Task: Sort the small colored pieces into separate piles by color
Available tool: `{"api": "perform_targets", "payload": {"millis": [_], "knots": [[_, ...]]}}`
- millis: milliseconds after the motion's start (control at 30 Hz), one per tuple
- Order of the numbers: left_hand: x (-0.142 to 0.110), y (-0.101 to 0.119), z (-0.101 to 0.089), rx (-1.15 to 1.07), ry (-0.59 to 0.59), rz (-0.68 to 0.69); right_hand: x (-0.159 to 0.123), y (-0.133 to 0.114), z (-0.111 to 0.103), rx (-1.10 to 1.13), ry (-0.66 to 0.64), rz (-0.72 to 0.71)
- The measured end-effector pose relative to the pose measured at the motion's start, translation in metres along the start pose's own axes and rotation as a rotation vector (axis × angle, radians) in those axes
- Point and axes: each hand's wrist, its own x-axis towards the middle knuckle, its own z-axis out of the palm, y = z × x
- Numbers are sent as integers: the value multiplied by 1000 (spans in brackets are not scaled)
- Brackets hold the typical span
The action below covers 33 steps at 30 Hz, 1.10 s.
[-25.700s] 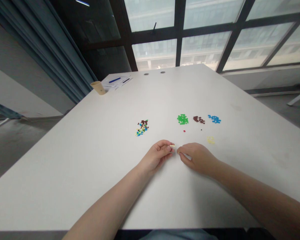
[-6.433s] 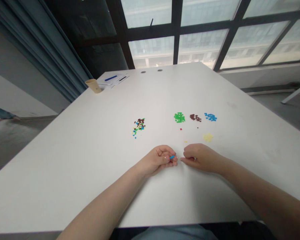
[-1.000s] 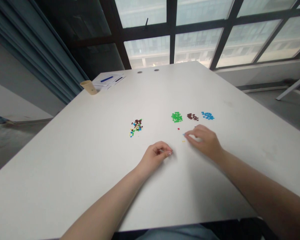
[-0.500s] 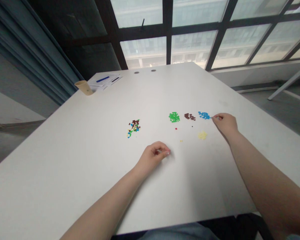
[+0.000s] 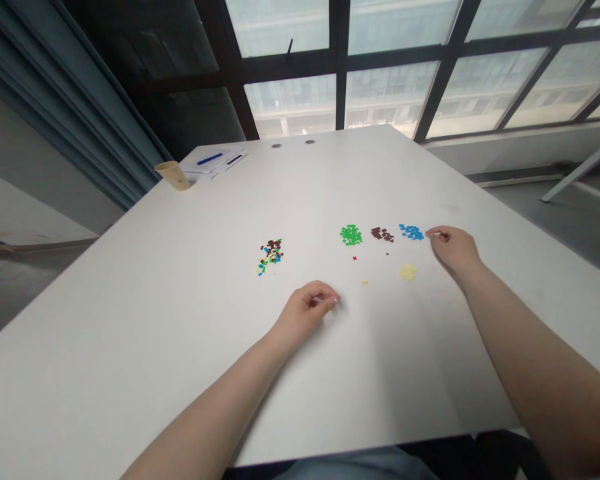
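My right hand (image 5: 455,250) is closed in a pinch at the right edge of a pile of small blue pieces (image 5: 411,232), fingertips just apart from it. Whether anything is in that pinch is too small to tell. My left hand (image 5: 307,307) rests on the table with thumb and forefinger together. What it holds, if anything, is hidden. Left of the blue pile lie brown pieces (image 5: 383,234) and green pieces (image 5: 351,235). Pale yellow pieces (image 5: 408,272) lie nearer me. A mixed-colour pile (image 5: 271,255) sits beyond my left hand, to its left.
On the white table (image 5: 190,293) are a single red piece (image 5: 355,258), a tiny dark piece (image 5: 387,254) and small orange-yellow bits (image 5: 365,283). A paper cup (image 5: 174,176) stands at the far left edge, beside papers (image 5: 215,163) with a blue pen (image 5: 209,159).
My right fingertips have drawn slightly right, off the edge of the blue pile. My left hand stays almost in place. The whole view has shifted a little.
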Motion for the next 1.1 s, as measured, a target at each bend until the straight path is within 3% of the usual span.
{"api": "perform_targets", "payload": {"millis": [67, 167, 233, 333, 400, 467, 633, 800, 1100], "knots": [[4, -3, -7, 47, 85, -1, -5, -13, -7, 59, 67, -50], [12, -10, -35, 226, 351, 9, -22, -44, -15, 127, 76, -163], [16, -17, -61, 432, 531, 44, -42, -69, -16, 191, -31, -326], [19, -26, -93, 749, 626, 31, -76, -101, -14, 318, -305, -644], [21, -32, -102, 872, 625, -31, -94, -113, -10, 351, -456, -778], [24, -37, -101, 945, 563, -81, -104, -118, -6, 354, -525, -839], [28, -41, -90, 1049, 430, -120, -98, -112, -2, 315, -497, -808], [26, -39, -89, 1037, 435, -98, -90, -109, -6, 312, -431, -778], [25, -37, -84, 1053, 450, -59, -93, -112, -6, 300, -485, -759]]}}
